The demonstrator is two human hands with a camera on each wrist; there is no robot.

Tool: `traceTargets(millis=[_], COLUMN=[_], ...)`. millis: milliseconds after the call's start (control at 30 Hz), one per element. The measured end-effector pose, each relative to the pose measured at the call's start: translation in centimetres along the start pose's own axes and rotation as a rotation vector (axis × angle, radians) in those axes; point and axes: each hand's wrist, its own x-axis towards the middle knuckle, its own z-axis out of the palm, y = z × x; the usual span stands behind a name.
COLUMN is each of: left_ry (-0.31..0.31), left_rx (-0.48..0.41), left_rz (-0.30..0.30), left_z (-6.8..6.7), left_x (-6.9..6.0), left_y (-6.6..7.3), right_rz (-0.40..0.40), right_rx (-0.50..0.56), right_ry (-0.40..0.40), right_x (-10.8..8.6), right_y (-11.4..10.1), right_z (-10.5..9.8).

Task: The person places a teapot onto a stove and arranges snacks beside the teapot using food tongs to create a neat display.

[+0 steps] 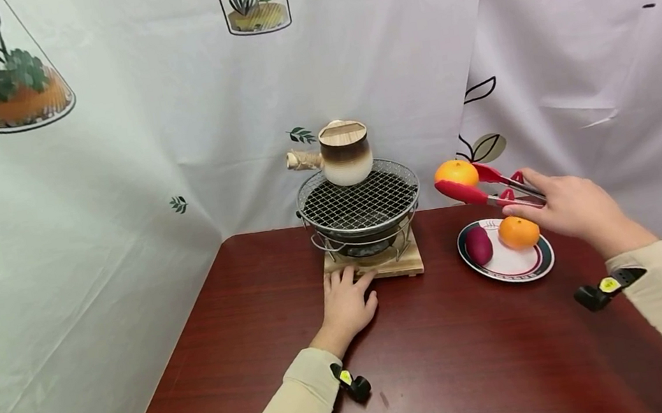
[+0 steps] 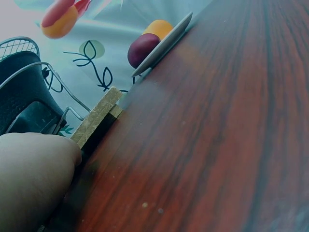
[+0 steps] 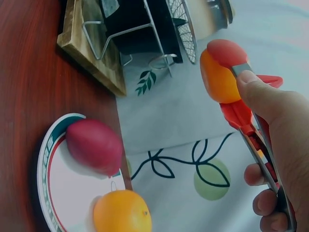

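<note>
My right hand grips a pair of red-tipped metal tongs. Between the tong tips an orange tangerine is held in the air, above and behind a plate. On that plate lie a second tangerine and a dark purple-red oval fruit or vegetable. My left hand rests with spread fingers at the front edge of a wooden board. A round grill with a wire mesh top stands on this board.
A brown-and-white pot with a wooden lid and a rope-wrapped side handle sits at the back of the mesh. Behind the dark red wooden table hangs a pale printed cloth; it also runs along the left side.
</note>
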Motion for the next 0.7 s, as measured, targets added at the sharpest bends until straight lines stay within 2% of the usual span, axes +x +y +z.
traceTargets(millis=[700], left_ry=[-0.002], left_rx=[-0.009], left_rz=[-0.003], left_z=[0.1], left_x=[-0.1], left_y=[-0.1], right_rz=[0.008], right_rx=[0.026], right_ry=[-0.005], right_x=[2.7], right_y=[-2.8], right_z=[0.3])
